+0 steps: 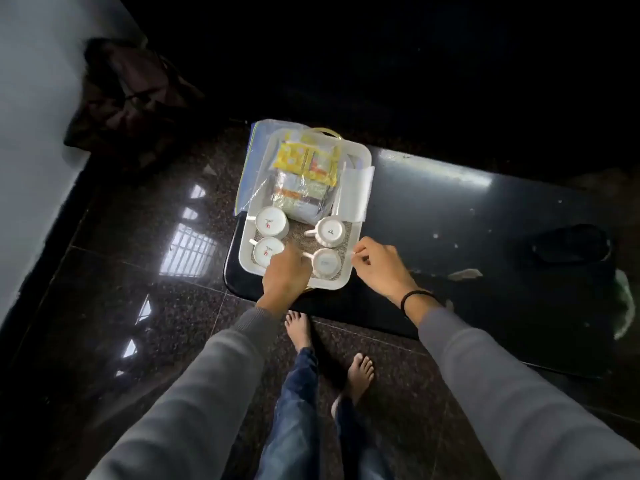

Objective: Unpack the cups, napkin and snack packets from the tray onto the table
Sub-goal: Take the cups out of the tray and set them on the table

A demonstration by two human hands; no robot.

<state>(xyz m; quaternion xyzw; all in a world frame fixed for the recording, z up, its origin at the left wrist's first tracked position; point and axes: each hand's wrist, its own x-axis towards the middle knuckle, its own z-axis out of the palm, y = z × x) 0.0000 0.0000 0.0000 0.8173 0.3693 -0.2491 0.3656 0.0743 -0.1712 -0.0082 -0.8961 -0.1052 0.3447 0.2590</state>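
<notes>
A white tray (pixel 332 284) stands on the left end of a dark glossy table (pixel 450 216). Several white cups sit upside down in its near half: back left cup (pixel 272 221), front left cup (pixel 265 252), back right cup (pixel 329 231), front right cup (pixel 327 262). Yellow snack packets (pixel 304 161) and more packets (pixel 298 197) lie in clear plastic at the far half. A white napkin (pixel 353 197) rests along the right rim. My left hand (pixel 285 273) is over the tray's front, its fingers closed at the front right cup's handle. My right hand (pixel 379 266) pinches the tray's right rim.
A dark rounded object (pixel 571 244) and a paper scrap (pixel 464 273) lie on the table to the right. My bare feet (pixel 360 372) stand on the polished stone floor by the table's near edge. A dark bag (pixel 131 98) sits by the wall at the left.
</notes>
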